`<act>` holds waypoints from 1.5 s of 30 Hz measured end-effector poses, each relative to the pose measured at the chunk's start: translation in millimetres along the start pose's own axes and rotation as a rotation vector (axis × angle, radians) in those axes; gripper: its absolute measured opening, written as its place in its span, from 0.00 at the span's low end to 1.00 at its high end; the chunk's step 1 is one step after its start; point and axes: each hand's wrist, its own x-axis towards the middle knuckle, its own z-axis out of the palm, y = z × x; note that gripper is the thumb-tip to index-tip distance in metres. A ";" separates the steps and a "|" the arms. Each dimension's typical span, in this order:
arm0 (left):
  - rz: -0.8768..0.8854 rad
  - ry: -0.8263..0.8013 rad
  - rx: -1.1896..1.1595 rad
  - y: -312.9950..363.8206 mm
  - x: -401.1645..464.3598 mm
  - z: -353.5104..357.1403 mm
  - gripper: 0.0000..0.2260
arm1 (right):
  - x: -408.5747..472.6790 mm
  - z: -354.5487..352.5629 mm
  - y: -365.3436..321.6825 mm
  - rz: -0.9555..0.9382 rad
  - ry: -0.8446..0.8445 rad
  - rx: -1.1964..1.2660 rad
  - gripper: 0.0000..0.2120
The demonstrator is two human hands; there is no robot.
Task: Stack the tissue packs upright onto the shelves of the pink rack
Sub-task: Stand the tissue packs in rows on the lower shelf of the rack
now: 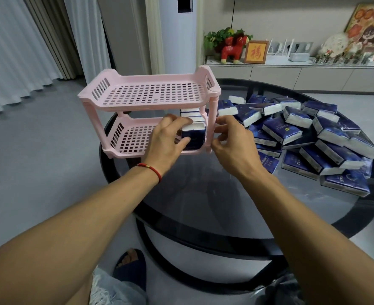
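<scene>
A pink two-shelf rack (151,93) stands at the left of a round glass table (203,190). Several blue-and-white tissue packs (191,119) stand upright in a row at the right end of its lower shelf. My left hand (166,142) grips the frontmost pack (193,137) of that row, thumb on its blue face and fingers over its top. My right hand (230,142) hovers just outside the rack's right front post with fingers loosely curled, holding nothing. The top shelf holds nothing.
A heap of several loose tissue packs (309,137) covers the right half of the table. A sideboard (291,71) with ornaments stands behind. Grey floor and curtains lie to the left. My foot in a slipper (131,263) shows below the table.
</scene>
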 end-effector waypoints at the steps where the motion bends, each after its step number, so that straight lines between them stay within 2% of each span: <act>1: 0.011 -0.011 0.008 -0.4 0.2 1.2 0.19 | 0.8 -0.3 0.4 0.001 -0.007 -0.004 0.18; 6: -0.008 -0.033 -0.041 -6.5 -0.3 4.1 0.19 | 10.4 -2.3 2.8 0.003 -0.041 -0.044 0.19; 9: -0.100 -0.029 -0.130 -7.8 -1.8 3.6 0.21 | 18.0 -3.4 2.2 0.012 -0.109 -0.070 0.24; 11: -0.154 -0.045 -0.163 -8.9 -0.9 3.7 0.25 | 23.0 0.9 3.5 0.037 -0.158 -0.066 0.26; 14: -0.273 -0.088 -0.174 -7.9 2.4 2.2 0.32 | 28.5 10.1 7.1 0.070 -0.148 -0.055 0.22; 17: -0.343 -0.186 -0.151 -8.2 5.8 2.3 0.28 | 33.0 13.7 8.6 0.095 -0.134 -0.021 0.19; 23: -0.307 -0.301 -0.151 -11.6 12.6 1.6 0.25 | 39.6 10.7 9.3 0.123 -0.204 0.024 0.17; 26: -0.355 -0.371 -0.204 -18.2 16.8 2.8 0.32 | 42.4 -1.2 2.4 0.125 -0.270 0.140 0.14; 29: -0.386 -0.419 -0.288 -21.6 22.7 5.3 0.36 | 49.0 -11.7 -5.0 0.130 -0.171 0.437 0.11; 31: -0.380 -0.463 -0.347 -20.8 30.6 5.1 0.39 | 51.1 -13.9 -8.0 0.307 -0.185 0.773 0.16; 32: -0.371 -0.485 -0.369 -20.9 34.4 4.5 0.40 | 53.0 -13.3 -6.2 0.383 -0.226 0.860 0.20; 36: -0.317 -0.592 -0.383 -28.0 42.7 5.9 0.42 | 56.9 -7.9 2.3 0.425 -0.345 0.829 0.32; 40: -0.281 -0.652 -0.353 -35.1 46.9 11.0 0.43 | 61.7 -10.6 5.0 0.387 -0.372 0.786 0.35; 45: -0.270 -0.682 -0.344 -41.2 50.7 11.8 0.45 | 66.8 -4.9 6.0 0.404 -0.303 0.884 0.39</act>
